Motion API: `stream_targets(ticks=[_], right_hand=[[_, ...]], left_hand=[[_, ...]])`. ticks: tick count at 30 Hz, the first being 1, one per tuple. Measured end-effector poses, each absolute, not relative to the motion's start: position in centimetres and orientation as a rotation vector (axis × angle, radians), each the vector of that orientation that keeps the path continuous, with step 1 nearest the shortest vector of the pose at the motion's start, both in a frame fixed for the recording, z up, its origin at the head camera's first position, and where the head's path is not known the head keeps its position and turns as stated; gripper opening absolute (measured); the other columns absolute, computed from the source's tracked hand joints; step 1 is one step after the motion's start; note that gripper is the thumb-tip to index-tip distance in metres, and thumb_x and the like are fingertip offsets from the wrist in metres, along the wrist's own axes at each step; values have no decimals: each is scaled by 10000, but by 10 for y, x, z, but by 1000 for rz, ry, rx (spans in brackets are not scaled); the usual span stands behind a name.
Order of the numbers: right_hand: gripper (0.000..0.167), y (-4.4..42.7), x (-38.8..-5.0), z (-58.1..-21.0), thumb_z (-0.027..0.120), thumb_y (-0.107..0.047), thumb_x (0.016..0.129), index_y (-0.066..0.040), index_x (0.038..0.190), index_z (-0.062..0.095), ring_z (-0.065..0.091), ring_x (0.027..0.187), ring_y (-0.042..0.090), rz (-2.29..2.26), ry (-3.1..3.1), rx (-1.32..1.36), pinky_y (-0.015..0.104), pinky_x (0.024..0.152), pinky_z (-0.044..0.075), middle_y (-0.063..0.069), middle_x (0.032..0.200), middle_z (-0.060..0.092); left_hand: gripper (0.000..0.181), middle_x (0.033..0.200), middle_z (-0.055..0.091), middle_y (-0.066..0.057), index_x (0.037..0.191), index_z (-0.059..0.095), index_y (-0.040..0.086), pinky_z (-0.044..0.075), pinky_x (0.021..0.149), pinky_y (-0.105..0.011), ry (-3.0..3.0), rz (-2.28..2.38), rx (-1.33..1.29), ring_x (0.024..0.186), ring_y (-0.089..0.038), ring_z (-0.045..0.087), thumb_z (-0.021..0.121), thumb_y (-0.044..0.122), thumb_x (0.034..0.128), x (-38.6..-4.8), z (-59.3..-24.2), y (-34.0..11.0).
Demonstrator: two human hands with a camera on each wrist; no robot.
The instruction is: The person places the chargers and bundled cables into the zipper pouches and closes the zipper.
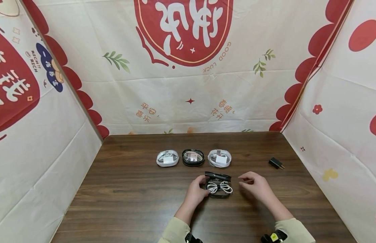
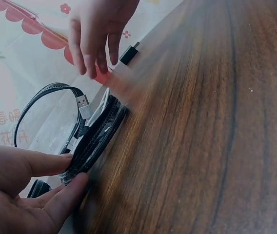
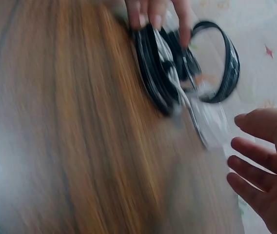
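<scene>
A small black-edged case (image 1: 218,195) sits on the table with its black-rimmed, see-through lid (image 1: 218,176) standing up at the far side. On it lies a white cable (image 1: 225,187), bundled round the middle with a black tie; a USB plug (image 2: 83,101) shows in the left wrist view. My left hand (image 1: 196,190) pinches the case's left edge between thumb and fingers. To the right of the case, my right hand (image 1: 257,185) hovers with loosely bent fingers, apart from it and holding nothing. Blur softens the case in the right wrist view.
Behind the case stand three oval coiled bundles in a row: a white one (image 1: 167,158) on the left, a black one (image 1: 193,157) in the middle and another white one (image 1: 219,158) on the right. A black plug adapter (image 1: 276,163) lies at the right of the wooden table (image 1: 130,202).
</scene>
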State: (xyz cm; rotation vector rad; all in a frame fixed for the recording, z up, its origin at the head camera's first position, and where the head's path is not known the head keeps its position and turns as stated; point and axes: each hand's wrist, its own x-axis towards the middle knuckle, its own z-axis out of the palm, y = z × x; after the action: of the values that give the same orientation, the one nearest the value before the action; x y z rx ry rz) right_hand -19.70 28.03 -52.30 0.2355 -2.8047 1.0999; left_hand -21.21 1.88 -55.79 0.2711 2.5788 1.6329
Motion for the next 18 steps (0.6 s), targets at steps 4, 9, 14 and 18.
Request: stream_targets(ticks=[4,9,14,18], right_hand=[[178,293,-197,-521,736,-83,857,-59,1033,728,647,892,247,1084,-2823,114,417,757,522,79,1022,675],[172,287,-196,-530,759,-122,843,-64,1004,743,624,822,156,1119,-2887,237,321,710,514,-1,928,677],[196,269,-198,-537,757,-171,844,-52,1000,753,623,843,156,1134,-2967,307,345,743,509,14,925,702],[148,262,-199,-538,740,-130,846,-36,959,762,602,792,150,1198,-3001,292,329,696,498,61,925,719]], left_hand=[[525,998,674,-78,1176,646,41,501,799,-324,2549,1674,267,989,-263,608,777,-98,687,-213,-559,19],[522,1000,672,-107,1166,650,37,510,727,-267,2530,1719,268,978,-265,608,764,-117,680,-212,-560,19],[520,1001,671,-107,1168,650,41,520,735,-286,2530,1713,265,973,-262,610,771,-109,685,-211,-558,20],[523,995,663,-103,1170,649,47,524,626,-225,2497,1727,253,954,-248,605,768,-122,689,-212,-560,22]])
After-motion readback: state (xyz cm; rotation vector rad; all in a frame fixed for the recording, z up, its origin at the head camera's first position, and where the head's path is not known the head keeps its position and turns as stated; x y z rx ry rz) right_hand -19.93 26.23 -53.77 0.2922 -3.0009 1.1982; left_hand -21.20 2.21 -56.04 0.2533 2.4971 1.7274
